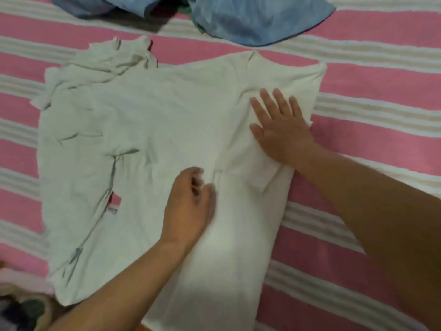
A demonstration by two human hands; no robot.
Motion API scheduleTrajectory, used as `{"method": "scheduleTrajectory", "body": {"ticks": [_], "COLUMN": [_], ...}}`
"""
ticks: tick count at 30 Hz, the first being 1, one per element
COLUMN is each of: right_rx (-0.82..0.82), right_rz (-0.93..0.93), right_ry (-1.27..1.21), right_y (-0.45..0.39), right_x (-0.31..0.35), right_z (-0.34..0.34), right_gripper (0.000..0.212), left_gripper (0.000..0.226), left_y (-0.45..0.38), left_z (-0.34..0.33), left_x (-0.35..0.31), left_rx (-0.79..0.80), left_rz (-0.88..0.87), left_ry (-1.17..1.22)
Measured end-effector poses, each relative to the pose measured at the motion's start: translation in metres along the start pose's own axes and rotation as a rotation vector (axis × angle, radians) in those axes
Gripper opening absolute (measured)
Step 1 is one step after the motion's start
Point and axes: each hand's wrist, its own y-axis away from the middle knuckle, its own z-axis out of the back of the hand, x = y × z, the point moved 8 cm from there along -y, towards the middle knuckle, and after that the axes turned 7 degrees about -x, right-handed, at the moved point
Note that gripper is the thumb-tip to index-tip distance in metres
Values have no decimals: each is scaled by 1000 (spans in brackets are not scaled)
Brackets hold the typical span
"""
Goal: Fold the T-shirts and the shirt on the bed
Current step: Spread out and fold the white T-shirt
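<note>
T-shirt (pixel 152 144) spread flat on bed (pixel 372 91), long axis near-far, collar far. Right side folded in already; left side unfolded, nearer left hand (pixel 188 199), fingers curled, seemingly pinching cloth. Right hand (pixel 279 127) spread, pressed on fold.

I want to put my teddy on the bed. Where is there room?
The pink-and-cream striped bedspread is bare right of the white cotton T-shirt, beyond the flat right hand. Crowded spots: the crumpled blue garment at the top, the left hand pinching the shirt, clutter at bottom left.
</note>
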Motion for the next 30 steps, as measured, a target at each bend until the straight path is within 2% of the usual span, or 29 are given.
{"method": "scheduleTrajectory", "body": {"ticks": [3, 5, 8, 12, 15, 16, 18, 19, 22, 26, 28, 30], "right_rx": [9, 6, 139, 152, 138, 85, -51, -93, -56, -26, 48, 107], "right_rz": [-58, -18, 75, 32, -78, -109, -70, -32, 87, 218, 259, 309], "right_ry": [61, 25, -18, 5, -28, -37, -27, -34, -100, -127, -96, 35], "right_y": [3, 17, 40, 43, 45, 45, 44, 41, 13, -41, -63, -76], "right_x": [12, 37, 64, 64, 79, 88, 117, 134, 193, 282, 326, 363], "right_z": [14, 17, -3, -7, 6, 15, 39, 50, 70, 86, 77, 61], "right_gripper": [63, 64, 69, 69, 65, 63, 58, 54, 52, 58, 72, 87], "left_gripper": [39, 27, 13, 28, 56, 60, 56, 50, 32, 34, 37, 34], "left_y": [107, 159, 191, 196, 195, 197, 188, 181, 150, 102, 91, 86], "left_z": [13, 20, 37, 57, 59, 63, 87, 102, 148, 161, 157, 157], "left_x": [93, 139, 176, 185, 190, 193, 187, 186, 198, 250, 255, 257], "left_rx": [198, 329, 271, 181, 247, 262, 172, 104, -106, -73, -57, -52], "left_rz": [248, 342, 413, 207, -1, -9, -25, -7, -7, 71, 81, 58], "left_ry": [-253, -384, -343, -498, -633, -670, -694, -624, -477, -423, -360, -312]}}
